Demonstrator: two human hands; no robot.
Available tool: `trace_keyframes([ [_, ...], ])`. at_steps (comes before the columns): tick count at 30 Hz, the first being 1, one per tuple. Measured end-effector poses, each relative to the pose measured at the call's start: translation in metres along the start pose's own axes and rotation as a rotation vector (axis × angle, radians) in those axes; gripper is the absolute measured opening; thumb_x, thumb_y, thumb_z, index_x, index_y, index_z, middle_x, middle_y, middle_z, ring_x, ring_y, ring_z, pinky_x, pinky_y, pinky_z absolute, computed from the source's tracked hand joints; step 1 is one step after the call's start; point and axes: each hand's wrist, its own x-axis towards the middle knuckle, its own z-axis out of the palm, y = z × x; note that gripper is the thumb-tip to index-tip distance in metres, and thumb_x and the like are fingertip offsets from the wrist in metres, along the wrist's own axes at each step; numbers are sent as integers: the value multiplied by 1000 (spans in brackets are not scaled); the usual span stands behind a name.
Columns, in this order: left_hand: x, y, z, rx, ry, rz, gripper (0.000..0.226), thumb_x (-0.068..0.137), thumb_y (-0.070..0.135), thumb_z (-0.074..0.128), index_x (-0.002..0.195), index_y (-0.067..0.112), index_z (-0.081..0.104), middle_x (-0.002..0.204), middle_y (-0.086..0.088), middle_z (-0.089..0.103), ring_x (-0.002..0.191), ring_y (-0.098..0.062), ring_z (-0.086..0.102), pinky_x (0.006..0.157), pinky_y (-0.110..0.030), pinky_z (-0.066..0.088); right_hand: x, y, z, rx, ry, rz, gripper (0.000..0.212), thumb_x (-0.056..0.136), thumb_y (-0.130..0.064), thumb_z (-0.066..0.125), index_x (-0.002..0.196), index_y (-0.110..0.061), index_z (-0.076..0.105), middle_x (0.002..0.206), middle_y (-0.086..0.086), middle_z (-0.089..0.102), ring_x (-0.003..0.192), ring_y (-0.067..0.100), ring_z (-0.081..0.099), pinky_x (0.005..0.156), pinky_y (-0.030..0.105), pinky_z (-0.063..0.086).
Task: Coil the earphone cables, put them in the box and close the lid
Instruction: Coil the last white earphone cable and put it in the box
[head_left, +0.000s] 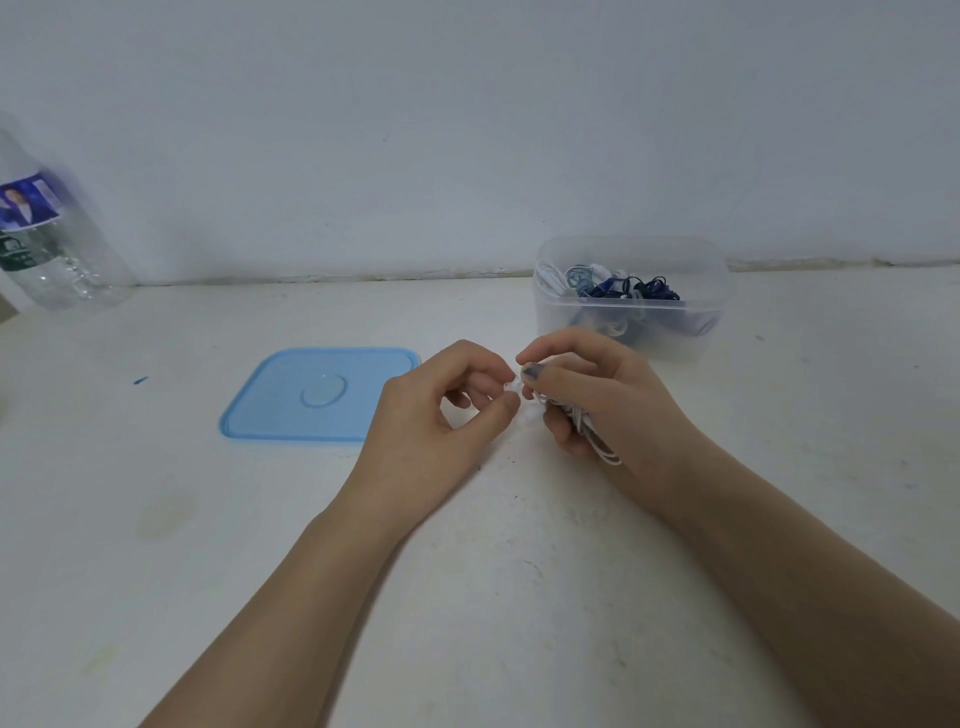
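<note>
Pale wall backs a white table (467, 597). At frame centre the right hand (597, 400) grips a coiled white earphone cable (592, 436), keeping its loops together, while the left hand (441, 410) pinches its loose end (514, 389), probably to tuck it. Behind them in the upper right, the clear box (628, 312) holds other cables, open to receive this 1; its blue lid (311, 395) lies left.
</note>
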Motion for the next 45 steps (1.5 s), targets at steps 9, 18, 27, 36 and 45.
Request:
trace_keyframes([
  [9, 0, -1, 0, -52, -14, 41, 12, 88, 6, 76, 91, 16, 70, 84, 6, 74, 82, -17, 70, 79, -21, 48, 2, 3, -1, 16, 14, -5, 5, 90, 2, 61, 88, 1, 66, 73, 18, 60, 45, 20, 44, 40, 21, 32],
  [18, 0, -2, 0, -41, -1, 21, 11, 89, 8, 75, 90, 18, 70, 83, 7, 75, 83, -14, 70, 80, -22, 49, 1, 0, -2, 34, 2, 12, 3, 91, 1, 61, 88, 2, 63, 69, 11, 61, 47, 20, 40, 40, 22, 29],
  [27, -1, 1, -2, -33, -32, 82, 17, 89, -1, 72, 97, 13, 69, 91, 10, 78, 91, -14, 74, 88, -31, 54, 1, -3, -2, 40, -14, 47, 6, 91, 0, 61, 86, 0, 60, 64, 7, 60, 46, 18, 39, 38, 20, 25],
  [36, -1, 2, -2, 14, -3, 97, 11, 89, 4, 75, 93, 14, 71, 88, 10, 77, 86, -10, 74, 82, -21, 50, 0, -5, -3, 63, -34, 60, 12, 92, 0, 59, 80, -3, 60, 63, 5, 60, 44, 16, 40, 39, 20, 24],
  [45, 0, 4, -4, 121, 26, 224, 13, 92, 6, 72, 99, 17, 74, 92, 14, 73, 87, -7, 68, 81, -12, 48, 0, -8, -5, 105, -86, 122, 16, 92, -3, 59, 76, -7, 60, 68, 7, 57, 44, 13, 42, 38, 19, 26],
])
